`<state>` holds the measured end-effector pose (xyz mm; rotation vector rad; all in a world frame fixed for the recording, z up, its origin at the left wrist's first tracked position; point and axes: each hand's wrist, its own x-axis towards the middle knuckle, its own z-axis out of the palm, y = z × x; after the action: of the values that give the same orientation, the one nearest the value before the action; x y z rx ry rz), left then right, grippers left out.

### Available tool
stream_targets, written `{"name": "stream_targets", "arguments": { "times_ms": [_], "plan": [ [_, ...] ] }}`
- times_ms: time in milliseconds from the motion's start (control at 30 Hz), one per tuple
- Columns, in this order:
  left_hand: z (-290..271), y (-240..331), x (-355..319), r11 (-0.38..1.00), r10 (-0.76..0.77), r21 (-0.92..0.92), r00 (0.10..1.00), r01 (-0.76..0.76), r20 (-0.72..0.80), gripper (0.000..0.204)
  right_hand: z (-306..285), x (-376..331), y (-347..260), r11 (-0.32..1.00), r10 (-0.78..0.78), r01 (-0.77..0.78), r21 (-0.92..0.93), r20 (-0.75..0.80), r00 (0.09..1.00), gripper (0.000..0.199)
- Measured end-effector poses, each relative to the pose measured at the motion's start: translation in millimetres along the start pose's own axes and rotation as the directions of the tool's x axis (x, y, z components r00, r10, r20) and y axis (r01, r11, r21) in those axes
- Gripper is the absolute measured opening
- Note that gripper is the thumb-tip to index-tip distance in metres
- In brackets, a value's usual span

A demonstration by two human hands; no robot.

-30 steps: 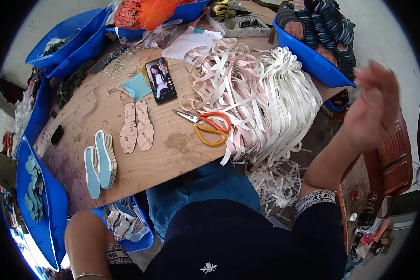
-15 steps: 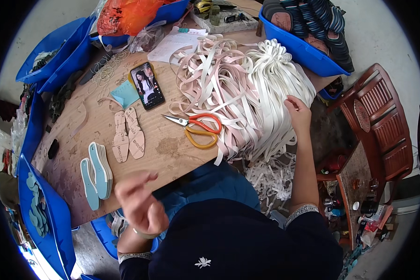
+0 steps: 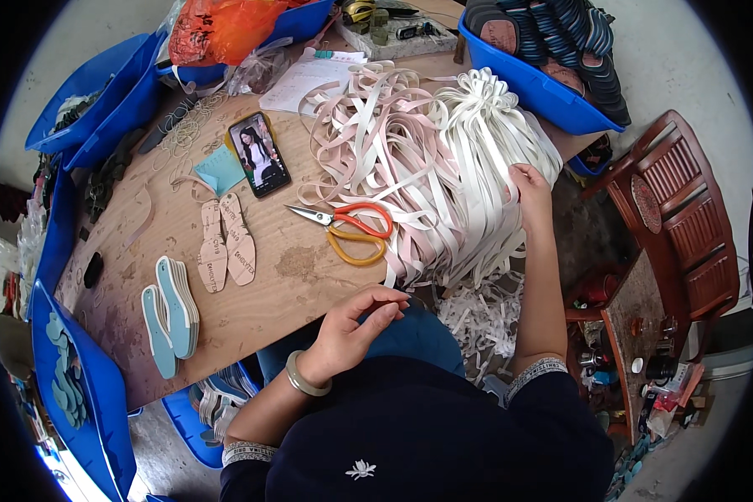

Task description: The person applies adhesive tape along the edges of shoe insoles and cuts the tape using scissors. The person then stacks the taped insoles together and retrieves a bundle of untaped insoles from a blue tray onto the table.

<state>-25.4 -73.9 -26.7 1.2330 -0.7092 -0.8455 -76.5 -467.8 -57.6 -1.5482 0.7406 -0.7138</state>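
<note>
A thick bundle of white straps (image 3: 487, 138) lies at the table's right side, its long ends hanging over the edge. My right hand (image 3: 534, 192) is at the bundle's right side, thumb and fingers closed on a white strap there. My left hand (image 3: 356, 326), with a pale bangle (image 3: 308, 376) at the wrist, hovers at the table's front edge. Its fingers are curled toward the thumb, and nothing shows in them. Pink and white straps (image 3: 376, 142) lie tangled beside the bundle. Orange-handled scissors (image 3: 343, 227) rest just left of them, blades apart.
A phone (image 3: 259, 155), two insole-shaped pieces (image 3: 226, 243) and stacked light-blue soles (image 3: 176, 309) lie on the table (image 3: 297, 289). Blue bins (image 3: 84, 393) stand at the left; another bin (image 3: 535, 88) with soles is at the far right. A wooden chair (image 3: 673, 197) stands to the right.
My left hand has moved right from beside the soles to the table's front edge, and its fingers have drawn together. My right hand has stayed at the white bundle.
</note>
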Motion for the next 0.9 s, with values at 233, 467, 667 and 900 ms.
{"name": "stream_targets", "arguments": {
  "times_ms": [233,467,667,900],
  "plan": [
    [5.2,-4.9,1.4,0.997,-0.074,0.027,0.996,0.073,0.055,0.021,6.5,-23.6,-12.5,0.923,-0.321,0.291,-0.251,-0.087,0.943,0.017],
    [7.5,-10.0,-2.2,0.996,-0.086,0.012,0.995,0.085,0.056,0.021,31.2,-2.2,-27.9,0.730,-0.546,0.499,-0.467,0.041,0.837,0.017],
    [7.5,-4.7,0.9,0.992,-0.129,0.027,0.987,0.127,0.094,0.026,14.0,38.8,-13.7,0.623,-0.300,0.287,-0.728,0.116,0.947,0.019],
    [15.5,-9.4,68.3,0.980,-0.111,-0.161,0.992,0.119,0.058,0.040,49.9,-15.5,-30.9,0.955,-0.060,0.104,-0.278,0.163,0.985,0.029]
  ]
}}
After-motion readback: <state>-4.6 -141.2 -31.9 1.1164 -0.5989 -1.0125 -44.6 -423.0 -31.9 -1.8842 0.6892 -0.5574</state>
